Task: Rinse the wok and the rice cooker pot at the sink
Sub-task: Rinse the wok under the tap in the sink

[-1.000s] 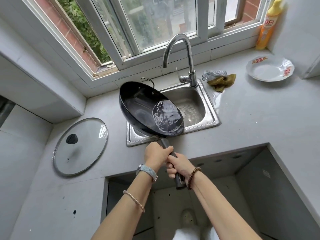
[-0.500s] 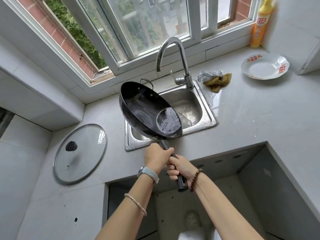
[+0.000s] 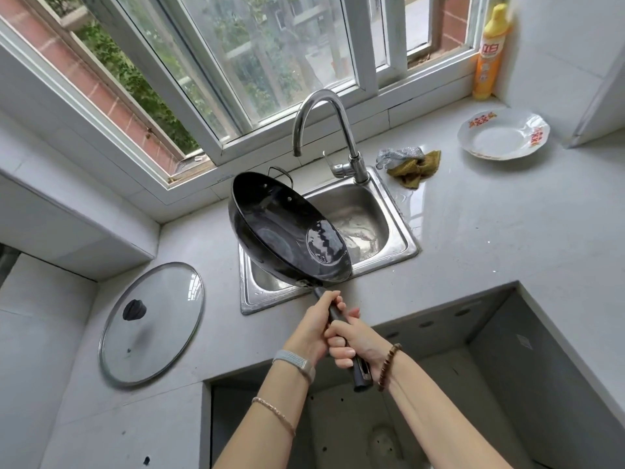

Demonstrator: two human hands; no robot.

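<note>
Lower centre: left hand [image 3: 313, 328] and right hand [image 3: 351, 346] both clenched round the wok's handle [image 3: 362, 375], left above right; centre: wok [image 3: 280, 231] held tilted over the near left part of the sink [image 3: 400, 247], clear of the tap [image 3: 324, 110]; the water [image 3: 324, 245] at its lower rim, frothy and spilling a second ago, is now a small dark pool; the pour appears nearly done, so the wok's rinse is judged close to complete; rice cooker pot not in view, not yet rinsed; left: glass lid [image 3: 152, 323]; upper right: cloths [image 3: 412, 164], plate [image 3: 504, 133], bottle [image 3: 488, 52].
</note>
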